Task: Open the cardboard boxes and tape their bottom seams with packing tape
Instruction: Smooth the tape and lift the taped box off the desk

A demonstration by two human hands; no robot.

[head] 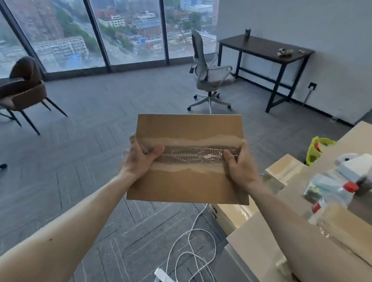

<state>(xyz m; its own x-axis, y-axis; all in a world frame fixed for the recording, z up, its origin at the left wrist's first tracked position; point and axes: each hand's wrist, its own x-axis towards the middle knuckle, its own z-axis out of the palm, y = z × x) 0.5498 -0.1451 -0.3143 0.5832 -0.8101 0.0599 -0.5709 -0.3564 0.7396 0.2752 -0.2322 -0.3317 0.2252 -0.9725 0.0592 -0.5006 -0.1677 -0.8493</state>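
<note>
Office carpet (92, 121) below: left hand (140, 158), right hand (242, 166) grip cardboard box (188, 186).

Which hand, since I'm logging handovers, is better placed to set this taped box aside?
Probably right: the right hand grips the cardboard box edge nearest the taped boxes on that side; the left hand holds the far edge.

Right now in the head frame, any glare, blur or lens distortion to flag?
Head view: soft window daylight, no hard shadows; small glints on the crinkled clear tape across the seam of the cardboard box; plastic bottle at right is blurred; window frames bow from the wide-angle lens.
</note>
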